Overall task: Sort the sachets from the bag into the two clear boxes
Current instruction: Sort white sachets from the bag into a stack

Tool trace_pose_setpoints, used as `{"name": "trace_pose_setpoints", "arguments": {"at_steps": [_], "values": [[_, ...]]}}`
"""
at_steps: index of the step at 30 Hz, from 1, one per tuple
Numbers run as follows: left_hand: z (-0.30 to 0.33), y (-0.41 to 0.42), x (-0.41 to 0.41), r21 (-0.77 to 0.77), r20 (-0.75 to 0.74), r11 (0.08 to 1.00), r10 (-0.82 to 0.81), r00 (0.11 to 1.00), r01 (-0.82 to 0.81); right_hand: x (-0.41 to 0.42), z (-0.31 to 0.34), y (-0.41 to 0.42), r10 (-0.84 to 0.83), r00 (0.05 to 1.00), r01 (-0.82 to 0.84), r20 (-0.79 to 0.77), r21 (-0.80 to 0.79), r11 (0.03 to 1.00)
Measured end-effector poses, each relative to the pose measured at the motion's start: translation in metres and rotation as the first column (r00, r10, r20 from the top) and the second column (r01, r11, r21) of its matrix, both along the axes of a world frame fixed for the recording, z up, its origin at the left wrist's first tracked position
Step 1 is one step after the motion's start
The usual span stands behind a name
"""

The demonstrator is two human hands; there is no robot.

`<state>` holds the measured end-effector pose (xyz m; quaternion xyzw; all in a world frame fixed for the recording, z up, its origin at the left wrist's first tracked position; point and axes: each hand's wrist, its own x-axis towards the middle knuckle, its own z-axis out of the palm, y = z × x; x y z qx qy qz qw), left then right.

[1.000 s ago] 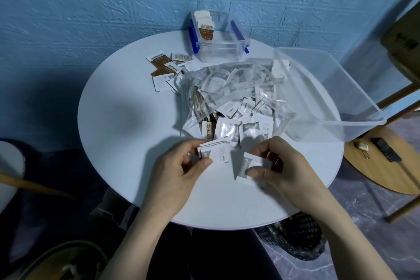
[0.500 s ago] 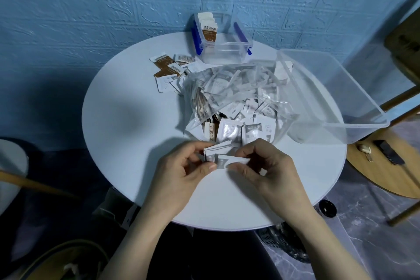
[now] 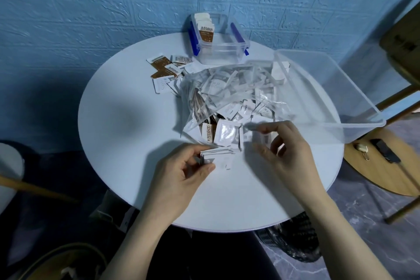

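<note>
Picking white sachets out of the bag (image 3: 229,95)
The left hand (image 3: 181,173) pinches a small stack (image 3: 216,157) — the right hand (image 3: 284,150) pinches one more sachet (image 3: 254,125); add it neatly, edges lined up.

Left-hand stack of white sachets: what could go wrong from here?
1. The left hand pinches the stack of white sachets at one end only; the free ends fan out and could slip.
2. The right hand reaches at the clear bag, where brown and white sachets are mixed, so it may pick the wrong kind.
3. The large clear box overhangs the table and might tip.
</note>
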<state>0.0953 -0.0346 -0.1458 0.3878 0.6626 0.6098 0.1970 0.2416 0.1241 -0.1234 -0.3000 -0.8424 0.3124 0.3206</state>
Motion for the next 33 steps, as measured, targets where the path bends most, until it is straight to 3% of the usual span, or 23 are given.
{"name": "trace_pose_setpoints", "arguments": {"at_steps": [4, 7, 12, 17, 22, 24, 28, 33], "values": [[-0.001, 0.0, -0.001, -0.006, -0.013, 1.0, -0.006, 1.0, 0.006, -0.007, -0.003, 0.009, -0.106, 0.979, 0.089, 0.175, 0.105, 0.991], [-0.003, 0.0, -0.003, -0.018, -0.007, 1.0, -0.009, 1.0, 0.009, -0.011, -0.002, 0.004, -0.145, 0.964, 0.122, 0.222, 0.113, 0.986], [-0.006, 0.001, -0.003, -0.021, 0.01, 1.0, 0.002, 1.0, -0.002, -0.012, -0.005, 0.0, -0.146, 0.976, 0.129, 0.162, 0.11, 0.986], [-0.007, 0.001, -0.003, -0.019, 0.025, 1.0, 0.013, 1.0, -0.012, -0.005, -0.001, -0.001, -0.093, 0.996, 0.093, 0.003, -0.008, 0.996], [-0.01, 0.001, -0.004, -0.006, 0.028, 1.0, 0.021, 0.999, -0.021, 0.017, 0.001, -0.017, 0.005, 1.0, -0.01, 0.018, 0.29, 0.957], [-0.012, 0.002, -0.004, 0.002, 0.034, 1.0, 0.019, 0.999, -0.02, 0.027, -0.003, -0.022, 0.038, 0.998, -0.053, 0.051, 0.329, 0.943], [-0.012, 0.002, -0.004, 0.01, 0.058, 1.0, 0.011, 0.998, -0.011, 0.037, -0.007, -0.026, 0.101, 0.991, -0.12, 0.086, 0.268, 0.956], [-0.012, 0.002, -0.004, 0.011, 0.068, 1.0, 0.005, 0.998, -0.006, 0.029, -0.001, -0.019, -0.049, 0.978, 0.03, 0.201, 0.097, 0.995]]}}
